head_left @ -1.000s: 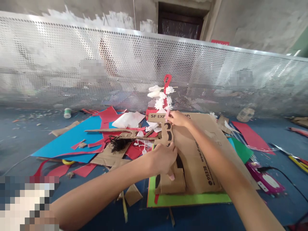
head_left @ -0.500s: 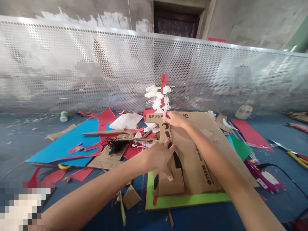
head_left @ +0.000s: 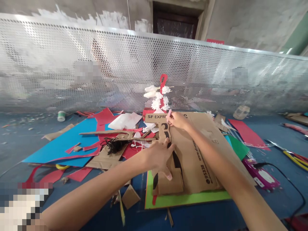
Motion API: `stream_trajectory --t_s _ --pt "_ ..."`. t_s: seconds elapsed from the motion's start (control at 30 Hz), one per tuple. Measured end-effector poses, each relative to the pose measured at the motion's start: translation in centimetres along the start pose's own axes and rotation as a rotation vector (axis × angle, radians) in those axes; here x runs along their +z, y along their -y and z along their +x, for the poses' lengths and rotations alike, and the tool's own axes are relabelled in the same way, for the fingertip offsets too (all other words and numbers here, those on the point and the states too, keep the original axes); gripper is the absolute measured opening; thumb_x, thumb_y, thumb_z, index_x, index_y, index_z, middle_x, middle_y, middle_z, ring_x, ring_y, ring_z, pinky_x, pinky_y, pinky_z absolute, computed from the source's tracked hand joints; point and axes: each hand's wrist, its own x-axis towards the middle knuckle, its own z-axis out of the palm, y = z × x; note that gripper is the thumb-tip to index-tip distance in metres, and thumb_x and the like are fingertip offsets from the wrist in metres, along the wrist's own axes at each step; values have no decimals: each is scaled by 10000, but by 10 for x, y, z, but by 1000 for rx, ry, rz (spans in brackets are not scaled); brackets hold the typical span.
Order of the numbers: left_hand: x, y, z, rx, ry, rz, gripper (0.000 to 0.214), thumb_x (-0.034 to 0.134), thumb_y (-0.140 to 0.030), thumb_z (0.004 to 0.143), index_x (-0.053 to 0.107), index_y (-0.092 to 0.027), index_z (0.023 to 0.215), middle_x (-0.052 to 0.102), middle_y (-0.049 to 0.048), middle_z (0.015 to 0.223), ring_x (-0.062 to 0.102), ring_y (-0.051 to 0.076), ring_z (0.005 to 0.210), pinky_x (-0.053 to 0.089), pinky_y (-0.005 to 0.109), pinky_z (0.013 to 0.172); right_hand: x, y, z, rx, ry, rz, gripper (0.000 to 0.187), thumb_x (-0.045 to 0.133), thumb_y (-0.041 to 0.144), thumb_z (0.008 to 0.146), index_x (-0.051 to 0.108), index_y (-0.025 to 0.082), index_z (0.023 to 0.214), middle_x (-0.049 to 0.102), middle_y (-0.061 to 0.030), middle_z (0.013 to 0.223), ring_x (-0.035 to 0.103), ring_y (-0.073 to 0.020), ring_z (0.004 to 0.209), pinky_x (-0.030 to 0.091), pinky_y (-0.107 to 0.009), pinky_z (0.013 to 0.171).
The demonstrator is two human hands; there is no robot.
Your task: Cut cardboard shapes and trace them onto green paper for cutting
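My left hand lies flat with fingers spread, pressing a narrow brown cardboard cutout with black markings onto a larger printed cardboard sheet. Beyond it, my right hand is closed around a short pink pen-like stick, at the upper end of the cutout. The stick's lower tip is hidden by the fingers. Under the sheet a bright green board shows along the front edge. A cardboard strip with "SF EXPR" lettering lies just left of my right hand.
Behind stands a red stem with white flowers before a perforated metal screen. At left are a blue sheet, red scraps and black string. At right lie a purple device with a cord and yellow-handled scissors.
My right hand and the pink stick have shifted slightly right and the stick leans more to the right. My left hand stays on the cutout. The view has moved slightly.
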Motion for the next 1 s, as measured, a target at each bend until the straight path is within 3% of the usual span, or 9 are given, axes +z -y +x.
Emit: stream_trajectory --t_s 0.3,0.5,0.67,0.8,1.0 --pt "0 0 1 -11 6 -3 1356 799 -786 622 234 -120 1660 251 356 1670 481 536 1416 439 575 1106 8 -7 -16 -32 -83 49 392 493 355 1068 674 176 770 751 -66 719 731 -188 704 494 -260 711" --pt "-2 -1 0 -20 30 2 1358 795 -783 633 229 -101 1662 201 369 1681 441 540 1448 425 588 1122 10 -7 -20 -156 -143 86 209 558 341 1029 705 209 960 784 -37 935 717 -182 796 486 -279 804" --pt "2 2 0 4 -3 -9 1368 782 -809 621 256 -82 1654 228 367 1673 449 555 1432 429 595 1115 14 -4 -22 -261 -46 96 254 517 362 1053 721 238 1139 789 -35 1034 704 -191 853 481 -280 808" --pt "4 3 0 9 -19 0 1356 768 -823 618 282 -83 1645 263 364 1661 498 551 1388 449 601 1092 16 -3 -26 -255 -18 48 239 517 287 1047 730 240 1144 791 -29 1002 698 -184 828 460 -267 777" --pt "-1 0 -1 -10 24 13 1375 784 -797 637 217 -87 1668 232 361 1676 463 550 1423 433 589 1116 18 -7 -30 -312 1 18 280 599 76 903 737 214 1104 786 -58 1141 705 -213 1024 473 -280 879"
